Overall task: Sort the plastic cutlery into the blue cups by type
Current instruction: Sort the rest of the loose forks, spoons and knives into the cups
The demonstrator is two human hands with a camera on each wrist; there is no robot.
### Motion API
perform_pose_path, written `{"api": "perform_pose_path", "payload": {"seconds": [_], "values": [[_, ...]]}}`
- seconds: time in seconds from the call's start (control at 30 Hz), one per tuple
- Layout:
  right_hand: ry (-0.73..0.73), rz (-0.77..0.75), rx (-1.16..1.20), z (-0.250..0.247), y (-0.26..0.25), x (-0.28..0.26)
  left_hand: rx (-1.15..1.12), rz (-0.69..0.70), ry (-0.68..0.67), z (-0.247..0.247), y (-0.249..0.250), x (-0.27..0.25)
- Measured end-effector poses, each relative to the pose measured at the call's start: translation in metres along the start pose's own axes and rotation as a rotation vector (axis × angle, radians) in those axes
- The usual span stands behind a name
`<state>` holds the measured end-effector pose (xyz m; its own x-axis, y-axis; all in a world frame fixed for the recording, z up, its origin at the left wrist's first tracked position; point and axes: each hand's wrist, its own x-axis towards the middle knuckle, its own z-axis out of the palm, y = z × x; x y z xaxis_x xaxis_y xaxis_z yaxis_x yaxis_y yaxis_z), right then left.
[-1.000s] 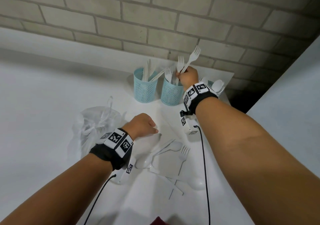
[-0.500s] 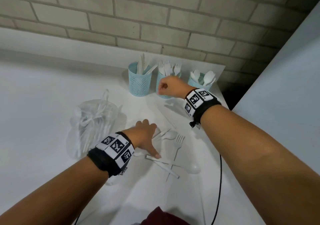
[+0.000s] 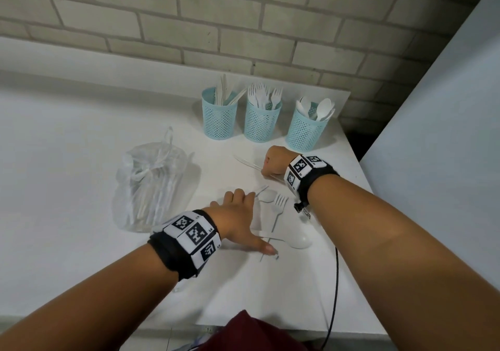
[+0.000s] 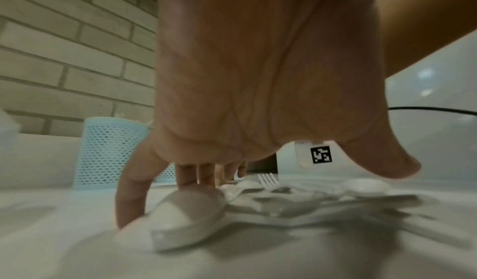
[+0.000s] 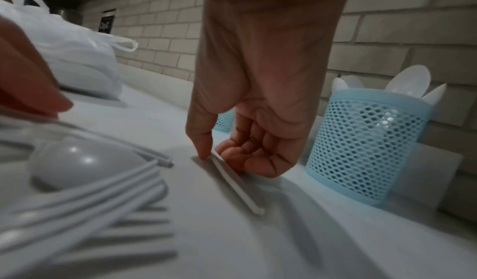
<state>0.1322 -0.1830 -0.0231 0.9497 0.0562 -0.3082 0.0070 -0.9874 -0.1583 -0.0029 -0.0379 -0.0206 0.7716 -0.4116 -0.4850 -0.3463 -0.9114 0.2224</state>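
Note:
Three blue mesh cups stand at the back: knives (image 3: pixel 219 119), forks (image 3: pixel 262 123), spoons (image 3: pixel 306 134). My right hand (image 3: pixel 266 170) is down on the table in front of the spoon cup (image 5: pixel 366 146). Its thumb and curled fingers (image 5: pixel 247 161) pinch a white knife (image 5: pixel 234 183) that lies flat. My left hand (image 3: pixel 250 219) is spread over the loose cutlery, thumb out to the right. Its straight fingers (image 4: pixel 129 202) touch the bowl of a white spoon (image 4: pixel 185 218). Loose on the table lie another spoon (image 3: pixel 266 196), a fork (image 3: pixel 278 208) and a third spoon (image 3: pixel 300 241).
A knotted clear plastic bag (image 3: pixel 151 188) holding more cutlery sits left of my hands. A brick wall runs behind the cups. The table (image 3: pixel 81 147) ends just right of the spoon cup, next to a pale panel (image 3: pixel 438 147). A black cable (image 3: pixel 335 283) trails from my right wrist.
My right hand dropped the fork in the fork cup, came down to the table and pinched the knife. My left hand opened from a fist and spread over the loose cutlery.

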Motion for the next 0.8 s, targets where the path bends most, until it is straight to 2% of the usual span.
{"api": "perform_pose_path", "payload": {"seconds": [0.2, 0.47, 0.63, 0.73, 0.8], "values": [[0.004, 0.079, 0.025, 0.001, 0.016, -0.015, 0.000, -0.014, 0.037, 0.003, 0.012, 0.010], [-0.037, 0.138, 0.072, -0.005, 0.038, -0.036, -0.050, 0.010, 0.158, -0.008, 0.005, 0.016], [-0.039, 0.170, 0.093, -0.004, 0.040, -0.045, 0.040, 0.028, 0.122, -0.001, 0.009, 0.015], [-0.046, 0.172, 0.106, -0.002, 0.039, -0.047, -0.033, 0.035, 0.169, -0.002, 0.008, 0.019], [-0.044, 0.175, 0.148, -0.001, 0.041, -0.047, -0.109, 0.021, 0.143, -0.003, 0.005, 0.023]]}}
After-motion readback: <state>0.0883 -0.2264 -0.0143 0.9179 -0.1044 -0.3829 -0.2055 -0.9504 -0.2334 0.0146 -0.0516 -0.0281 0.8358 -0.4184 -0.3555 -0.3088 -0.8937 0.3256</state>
